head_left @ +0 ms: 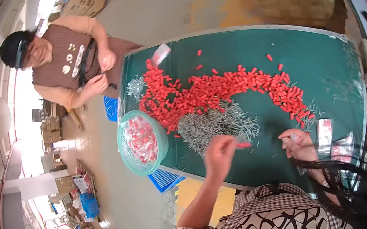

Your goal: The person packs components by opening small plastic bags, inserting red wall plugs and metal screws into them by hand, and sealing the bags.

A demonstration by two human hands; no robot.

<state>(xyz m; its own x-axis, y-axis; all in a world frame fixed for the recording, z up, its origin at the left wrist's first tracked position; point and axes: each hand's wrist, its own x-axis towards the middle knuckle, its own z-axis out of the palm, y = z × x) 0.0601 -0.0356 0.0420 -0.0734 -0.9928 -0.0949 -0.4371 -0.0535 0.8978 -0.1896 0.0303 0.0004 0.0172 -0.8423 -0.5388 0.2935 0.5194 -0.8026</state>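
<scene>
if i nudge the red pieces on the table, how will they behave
The red pieces may roll, looking like short cylinders; they could scatter, lying loose on the table. Each is probably light, being so small.

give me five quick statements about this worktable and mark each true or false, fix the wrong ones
1. The mint-green basket holds small packets. True.
2. The left hand is inside that basket. False: it holds a red plastic plug at its fingertips.
3. The co-worker wears a black cap. True.
4. The large screw pile borders the heap of red plugs. True.
5. All the screws lie in one pile. False: a smaller screw pile lies near the basket.
</scene>
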